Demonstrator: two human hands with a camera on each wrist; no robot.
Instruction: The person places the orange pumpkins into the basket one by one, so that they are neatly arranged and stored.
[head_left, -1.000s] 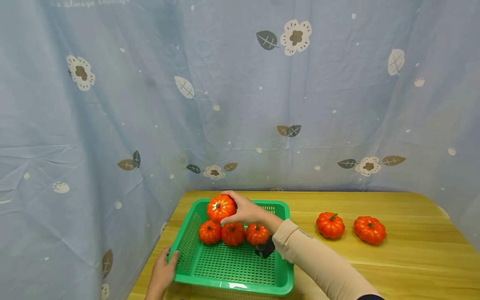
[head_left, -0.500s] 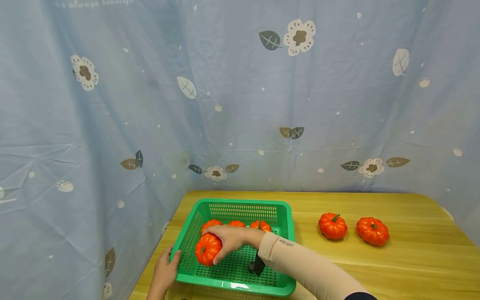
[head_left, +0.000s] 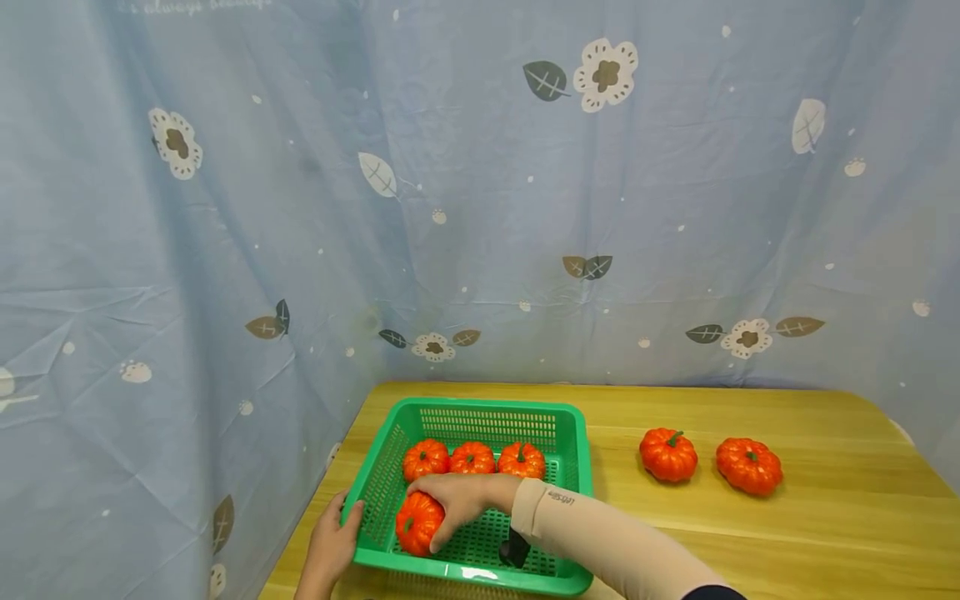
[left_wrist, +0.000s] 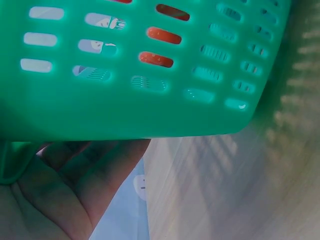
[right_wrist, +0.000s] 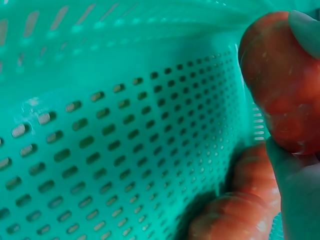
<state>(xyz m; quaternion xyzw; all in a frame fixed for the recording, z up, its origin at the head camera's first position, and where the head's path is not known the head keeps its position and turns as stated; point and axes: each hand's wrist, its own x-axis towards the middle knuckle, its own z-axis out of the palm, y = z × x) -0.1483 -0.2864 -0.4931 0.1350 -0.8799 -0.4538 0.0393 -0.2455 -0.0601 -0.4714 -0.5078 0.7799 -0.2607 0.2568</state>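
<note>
My right hand [head_left: 462,502] grips a small orange-red pumpkin [head_left: 418,525] inside the green plastic basket [head_left: 420,567], at its front left. In the right wrist view, fingers and thumb [right_wrist: 292,187] clasp opposite sides of this pumpkin [right_wrist: 277,75]. Behind it, three similar pumpkins line the back of the basket: a left one [head_left: 426,459], a middle one [head_left: 472,457] and a right one [head_left: 521,460]. My left hand [head_left: 332,537] holds the basket's left rim, thumb on top; in the left wrist view its fingers [left_wrist: 107,172] reach past the perforated wall [left_wrist: 125,112].
Two more pumpkins, one upright [head_left: 668,456] and one flatter [head_left: 749,467], lie on the wooden table [head_left: 825,533] right of the basket. A blue patterned curtain [head_left: 480,208] hangs behind and along the left. A black wrist camera [head_left: 514,550] hangs below my right wrist.
My right hand has carried the pumpkin from above the back left of the basket forward and down to its front left. The left hand keeps its hold on the rim.
</note>
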